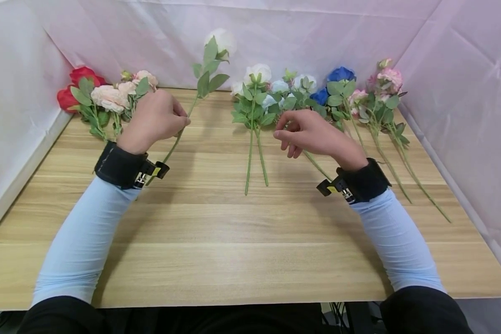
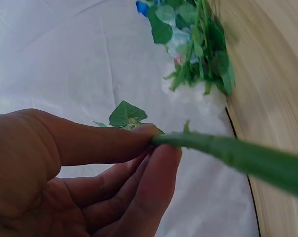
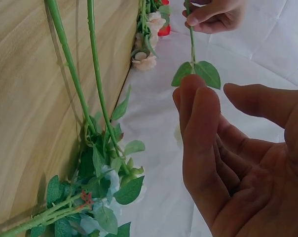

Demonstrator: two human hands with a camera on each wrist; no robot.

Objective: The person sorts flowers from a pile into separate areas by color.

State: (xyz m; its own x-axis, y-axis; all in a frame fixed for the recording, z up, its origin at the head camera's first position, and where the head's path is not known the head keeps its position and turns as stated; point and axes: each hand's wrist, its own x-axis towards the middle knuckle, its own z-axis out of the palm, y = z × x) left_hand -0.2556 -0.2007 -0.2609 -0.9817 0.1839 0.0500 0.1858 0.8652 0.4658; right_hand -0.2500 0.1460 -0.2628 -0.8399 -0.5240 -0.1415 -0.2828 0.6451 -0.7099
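My left hand [image 1: 156,121] pinches the green stem of a white flower [image 1: 222,41], which is lifted off the wooden table [image 1: 217,241] and tilts up to the right. In the left wrist view the thumb and fingers [image 2: 139,148] close on that stem [image 2: 238,155]. My right hand [image 1: 306,134] hovers with relaxed fingers above the stems of the white and pale-blue flowers [image 1: 271,93] and holds nothing. The right wrist view shows its empty palm [image 3: 238,163], with two stems [image 3: 80,94] lying on the table beside it.
Red and peach flowers [image 1: 102,95] lie at the table's back left. Blue flowers [image 1: 338,79] and pink ones [image 1: 386,79] lie at the back right, their long stems reaching toward the right edge. Pale cloth [image 1: 275,32] walls the back and sides.
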